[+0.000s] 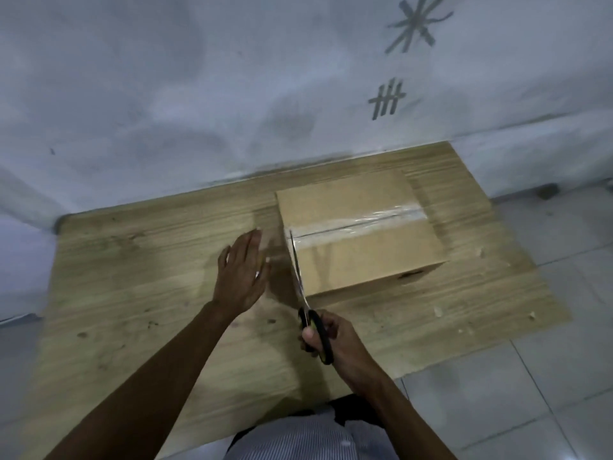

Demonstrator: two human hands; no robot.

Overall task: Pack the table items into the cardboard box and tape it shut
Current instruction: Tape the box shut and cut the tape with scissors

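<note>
A closed cardboard box (358, 240) stands on the wooden table (139, 277), right of centre. A strip of clear tape (365, 219) runs along its top seam. My right hand (335, 340) grips the black handles of a pair of scissors (303, 287); the blades point away from me along the box's left edge, the tips at the tape's left end. My left hand (243, 270) hovers with straight fingers just left of the box. A faint bit of clear tape seems to lie between that hand and the blades.
The table's far edge meets a pale wall (232, 94) with dark tape marks (388, 101). Grey floor tiles (547, 360) lie to the right. The table's left half shows only bare wood and a few stains.
</note>
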